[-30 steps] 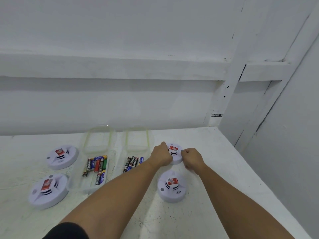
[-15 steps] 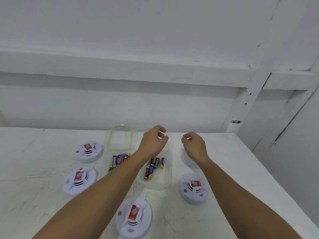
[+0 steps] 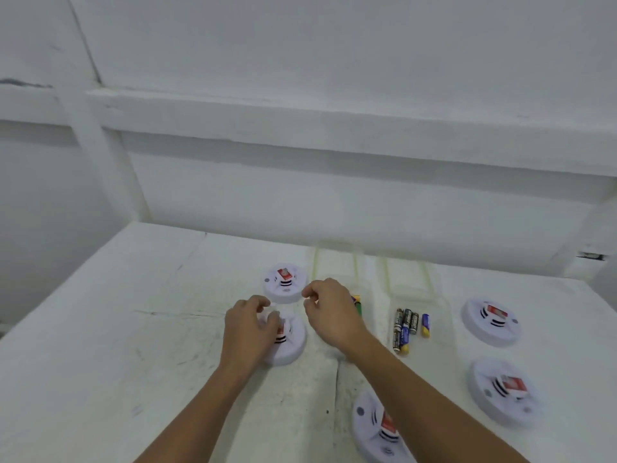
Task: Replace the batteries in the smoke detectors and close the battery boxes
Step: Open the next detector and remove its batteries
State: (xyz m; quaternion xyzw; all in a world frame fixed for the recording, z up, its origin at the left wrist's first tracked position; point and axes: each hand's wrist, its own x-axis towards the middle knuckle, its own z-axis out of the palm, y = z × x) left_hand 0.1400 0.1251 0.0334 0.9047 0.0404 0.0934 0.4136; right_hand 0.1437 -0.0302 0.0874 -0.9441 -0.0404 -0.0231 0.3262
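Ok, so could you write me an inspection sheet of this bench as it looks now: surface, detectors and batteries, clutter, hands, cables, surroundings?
Surface: white table, scuffed and marked.
Job's things: five smoke detectors: far-left detector, near-left detector, far-right detector, near-right detector, front detector. The left clear box and right clear box hold loose batteries.
Clutter: nothing seen.
Hands: left hand, fingers curled over the near-left detector, grip blurred; right hand hovers, fingers curled, contents unclear.
Cables: nothing seen.
Surroundings: white wall with a ledge.
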